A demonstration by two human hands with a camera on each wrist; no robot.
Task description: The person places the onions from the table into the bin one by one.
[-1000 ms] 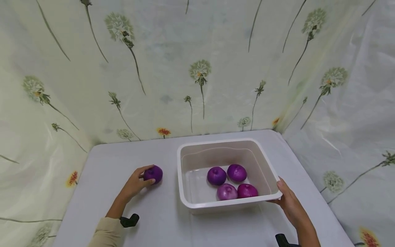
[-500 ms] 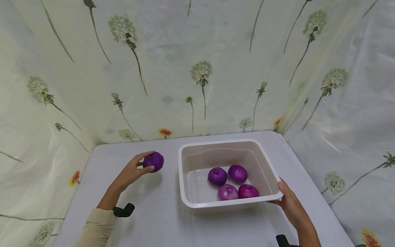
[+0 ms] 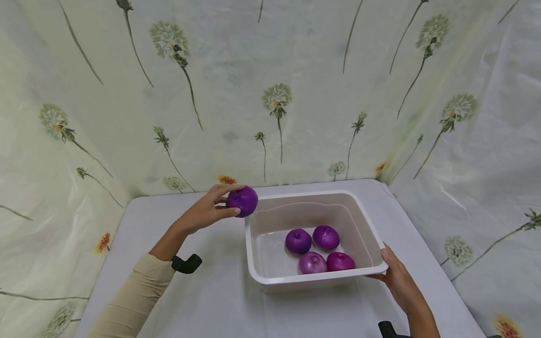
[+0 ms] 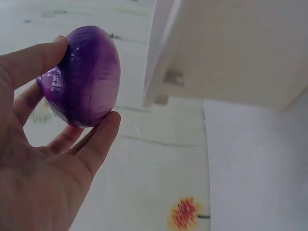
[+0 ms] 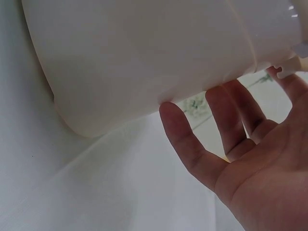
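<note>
A purple onion (image 3: 243,202) is pinched between the thumb and fingertips of my left hand (image 3: 207,211), raised above the table by the bin's far left corner. In the left wrist view the glossy onion (image 4: 89,77) is streaked dark and light purple. A white plastic bin (image 3: 291,280) stands right of centre, with several purple onions (image 3: 313,263) on its floor, toward the right. My right hand (image 3: 399,281) grips the bin's right front corner, thumb at the rim. In the right wrist view, that hand's fingers (image 5: 180,127) touch the bin's outer wall (image 5: 130,62) from below.
A white cloth covers the table (image 3: 220,300). Behind and at both sides hangs a flower-printed sheet (image 3: 236,94), close to the table's far edge. A dark strap mount (image 3: 187,264) sits on my left wrist.
My left hand has lifted the onion off the table on the left, then carried it up and right toward the bin. The right hand and the bin have stayed in place.
</note>
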